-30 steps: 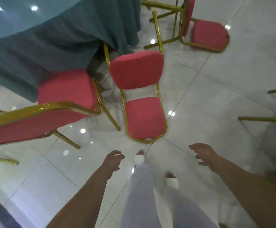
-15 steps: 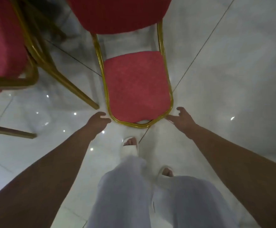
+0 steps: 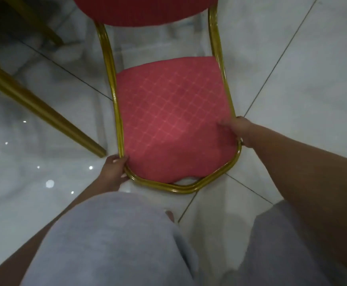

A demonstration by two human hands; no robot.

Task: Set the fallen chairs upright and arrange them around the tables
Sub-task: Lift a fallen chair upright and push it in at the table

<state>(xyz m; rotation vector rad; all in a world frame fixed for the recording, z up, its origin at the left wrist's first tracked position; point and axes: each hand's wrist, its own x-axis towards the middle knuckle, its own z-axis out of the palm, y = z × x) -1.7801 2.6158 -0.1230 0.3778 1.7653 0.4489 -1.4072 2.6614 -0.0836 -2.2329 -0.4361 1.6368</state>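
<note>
A fallen chair (image 3: 172, 120) with red patterned cushions and a gold tube frame lies on its back on the white tiled floor, its backrest pad toward me and its seat pad cut off at the top edge. My left hand (image 3: 113, 172) grips the gold frame at the lower left corner of the backrest. My right hand (image 3: 235, 130) grips the frame on the right side, thumb over the red cushion. I am crouched low, my knees in grey trousers filling the bottom of the view.
A gold leg (image 3: 44, 114) of a neighbouring chair slants across the left side, ending close to my left hand. Another dark gold leg (image 3: 34, 23) shows at the upper left. Glossy white floor tiles (image 3: 292, 69) lie open to the right.
I have bent down closer to the chair. Both hands have gone from hovering near the backrest's end to gripping its gold frame, left at the corner, right on the side.
</note>
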